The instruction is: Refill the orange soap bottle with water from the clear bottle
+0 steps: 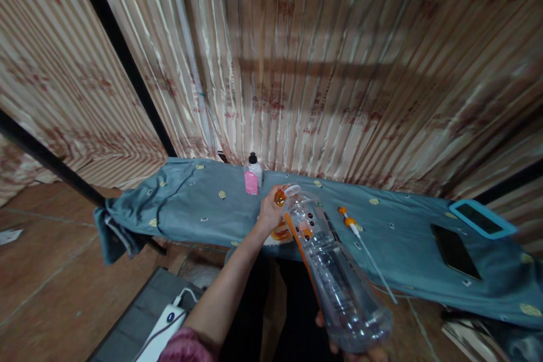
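Observation:
A large clear plastic bottle (339, 277) with orange edging and printed graphics lies tilted across the front of my body, its mouth pointing away from me. My left hand (270, 212) is closed around its neck end, near a small amber-orange piece (280, 197) whose kind I cannot make out. At the bottle's base is my right hand (335, 348), mostly hidden behind it, with fingertips showing at the edge. An orange pump top (349, 222) with a long white tube lies on the cloth-covered table (199, 198), right of the bottle. Below my left hand sits a partly hidden orange-and-white item (280, 233).
A small pump-less bottle with a black cap and pink label (253, 176) stands at the table's back. To the right lie a black phone (456, 251) and a blue-framed tablet (483, 219). A white power bank (163, 331) rests lower left. Black posts (127, 62) flank the table.

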A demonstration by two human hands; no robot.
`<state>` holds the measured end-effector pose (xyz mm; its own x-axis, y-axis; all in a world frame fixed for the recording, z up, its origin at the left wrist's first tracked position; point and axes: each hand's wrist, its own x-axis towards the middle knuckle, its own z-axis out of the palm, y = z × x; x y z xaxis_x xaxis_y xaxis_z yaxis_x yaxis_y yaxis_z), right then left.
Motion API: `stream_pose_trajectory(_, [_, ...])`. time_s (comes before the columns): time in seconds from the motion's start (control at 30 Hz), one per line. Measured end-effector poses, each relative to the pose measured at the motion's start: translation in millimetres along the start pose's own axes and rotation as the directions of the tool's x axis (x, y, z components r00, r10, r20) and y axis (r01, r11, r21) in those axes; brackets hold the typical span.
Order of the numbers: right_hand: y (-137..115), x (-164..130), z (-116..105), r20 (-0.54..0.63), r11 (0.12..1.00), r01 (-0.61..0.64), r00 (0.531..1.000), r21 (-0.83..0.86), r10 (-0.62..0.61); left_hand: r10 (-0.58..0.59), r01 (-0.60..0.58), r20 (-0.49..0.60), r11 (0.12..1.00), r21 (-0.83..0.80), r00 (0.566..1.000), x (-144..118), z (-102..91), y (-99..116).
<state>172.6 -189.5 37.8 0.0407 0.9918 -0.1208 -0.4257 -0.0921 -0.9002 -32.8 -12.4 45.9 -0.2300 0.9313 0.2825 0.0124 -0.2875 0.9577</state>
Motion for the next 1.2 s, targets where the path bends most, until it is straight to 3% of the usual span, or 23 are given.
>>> stream_pose_trajectory(0.23, [-1,0,3,0.036,1.000,0.025,0.999,-0.017,-0.024,0.046,-0.047,0.013,0.996,0.071,0.999,-2,-1.3,8])
stream_pose_trajectory(0.53, [-1,-2,5,0.082,0.999,0.039,0.996,-0.032,-0.036,0.052,-0.054,0.035,0.997,0.053,0.998,0,-3.3,-3])
stream_pose_trajectory(0.87, [-2,-3,3,0.101,0.999,0.035,0.994,-0.013,-0.034,0.053,-0.055,0.031,0.996,0.071,0.998,0,-2.6,1])
stream_pose_trajectory(1.2, [-5,-1,8,0.039,0.999,-0.010,0.999,-0.052,0.012,0.050,-0.050,0.015,0.997,0.060,0.999,0,-1.7,-1])
